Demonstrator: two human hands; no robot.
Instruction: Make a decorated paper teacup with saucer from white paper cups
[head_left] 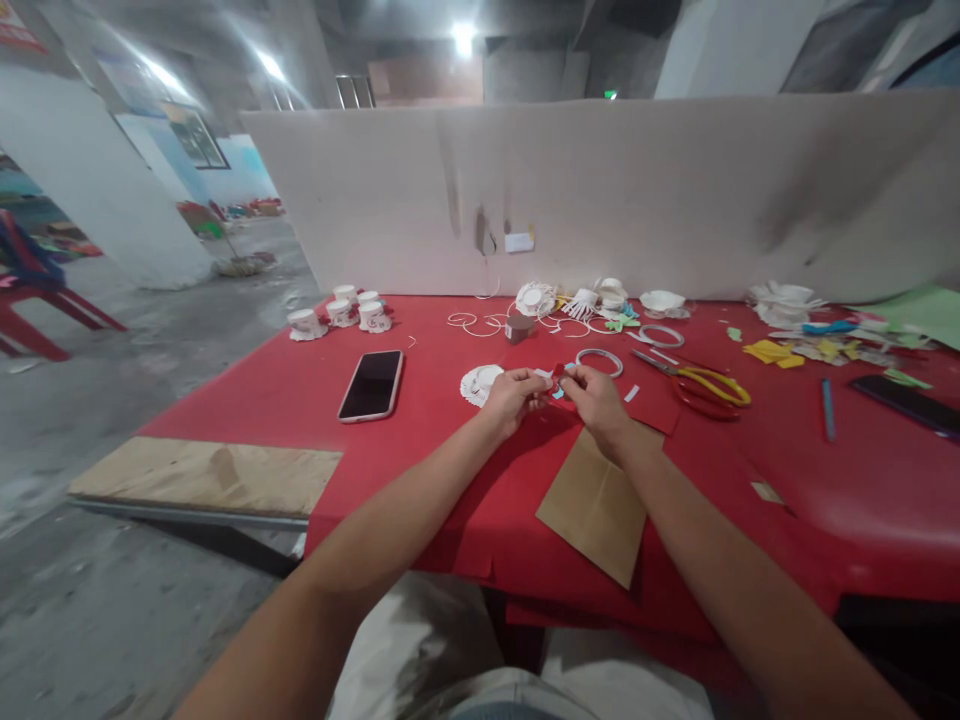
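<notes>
My left hand (pixel 516 394) and my right hand (pixel 596 398) meet over the red tabletop, fingers pinched together. Between their fingertips shows a small red piece (pixel 557 374), perhaps paper; its exact shape is too small to tell. Just left of my left hand lies a round white piece with a scalloped edge (pixel 478 384), partly covered by that hand. Under my right forearm is a flat brown paper piece (pixel 592 505). A tape roll (pixel 600 361) sits right behind my right hand, and a small white strip (pixel 631 393) lies to its right.
Scissors with yellow and red handles (pixel 709 388) lie to the right, near another tape roll (pixel 661 336). A phone (pixel 372 385) rests at left. Several decorated white cups (pixel 374 317) stand behind it. A pale upright board (pixel 615 190) borders the table's back. A blue pen (pixel 827 410) lies right.
</notes>
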